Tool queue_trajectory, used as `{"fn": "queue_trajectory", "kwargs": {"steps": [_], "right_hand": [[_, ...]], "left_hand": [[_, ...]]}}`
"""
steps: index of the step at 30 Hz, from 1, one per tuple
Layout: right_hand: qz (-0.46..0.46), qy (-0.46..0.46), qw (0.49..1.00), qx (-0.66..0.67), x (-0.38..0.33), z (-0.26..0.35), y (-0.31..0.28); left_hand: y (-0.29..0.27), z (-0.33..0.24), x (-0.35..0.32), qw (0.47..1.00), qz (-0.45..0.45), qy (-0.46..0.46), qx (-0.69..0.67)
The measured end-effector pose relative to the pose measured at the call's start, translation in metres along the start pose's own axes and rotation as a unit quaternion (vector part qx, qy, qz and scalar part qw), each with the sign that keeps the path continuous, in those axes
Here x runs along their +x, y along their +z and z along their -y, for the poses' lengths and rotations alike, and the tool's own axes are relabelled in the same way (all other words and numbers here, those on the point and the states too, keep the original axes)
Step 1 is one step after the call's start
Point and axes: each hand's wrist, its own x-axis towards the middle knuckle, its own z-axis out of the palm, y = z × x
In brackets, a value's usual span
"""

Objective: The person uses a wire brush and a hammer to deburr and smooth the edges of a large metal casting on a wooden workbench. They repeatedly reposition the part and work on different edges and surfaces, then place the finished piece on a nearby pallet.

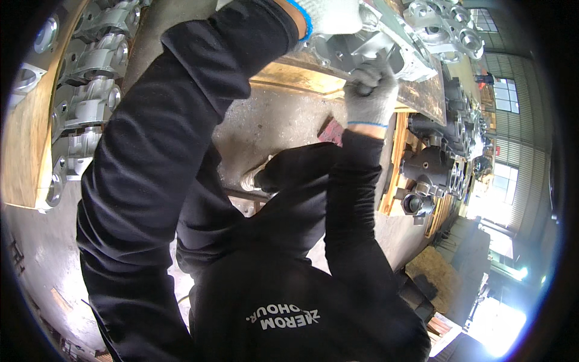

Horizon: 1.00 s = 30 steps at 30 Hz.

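A silvery cast-metal housing (416, 57) with an open hollow lies on the wooden bench (295, 75) in front of me. My right hand (373, 90), in a white knit glove with a blue cuff edge, is at the near side of the hollow. Its fingers are curled closed, and what they grip, if anything, is hard to make out. My left hand (335, 15), gloved the same way, reaches over the far left part of the housing. The top edge of the picture cuts it off, so its fingers do not show.
Silvery castings (96, 60) line a wooden-sided pallet (27, 145) at the left. More bright castings (443, 30) stand at the far right, with dark castings (428, 166) on wood nearer. A reddish block (330, 130) lies on the floor beneath the bench.
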Motion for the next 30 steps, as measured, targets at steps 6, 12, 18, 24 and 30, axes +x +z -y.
{"fn": "queue_trajectory", "kwargs": {"steps": [6, 12, 18, 24, 30], "right_hand": [[0.007, -0.062, 0.980, -0.190, -0.010, -0.010, -0.004], [0.039, 0.099, 0.988, 0.113, -0.034, 0.005, 0.017], [0.023, 0.057, 0.988, 0.141, -0.038, 0.012, 0.025], [-0.031, 0.023, 0.991, -0.132, -0.030, 0.016, 0.013], [-0.041, 0.016, 0.949, -0.312, -0.043, 0.030, 0.011]], "left_hand": [[-0.001, -0.002, -0.001, 1.000, -0.011, 0.002, 0.009], [-0.016, -0.003, 0.000, 0.999, 0.048, -0.013, 0.019], [-0.010, -0.008, -0.002, 1.000, 0.007, -0.002, 0.009], [-0.001, 0.000, 0.003, 0.998, 0.059, -0.012, -0.006], [0.001, 0.000, 0.004, 0.999, 0.032, -0.008, 0.021]]}}
